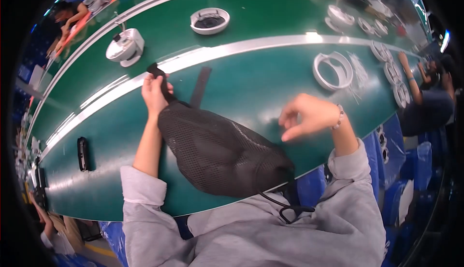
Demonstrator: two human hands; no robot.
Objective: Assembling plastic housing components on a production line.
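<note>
My left hand (153, 92) grips the black strap end (157, 71) of a black mesh bag (220, 153). The bag lies across the near edge of the green work table (261, 81) and reaches down to my lap, where a thin black cord (285, 209) hangs from it. My right hand (307, 117) hovers over the table to the right of the bag, fingers loosely curled, holding nothing; it wears a bead bracelet on the wrist. A second black strap (199, 87) lies flat on the table just beyond the bag.
A white ring-shaped part (332, 70) lies right of centre. A white round device (124, 47) and a white bowl-like part (210, 21) sit farther back. A small black object (82, 153) lies at the left. Other people work at the right (430, 98) and far left. Blue bins stand below the table.
</note>
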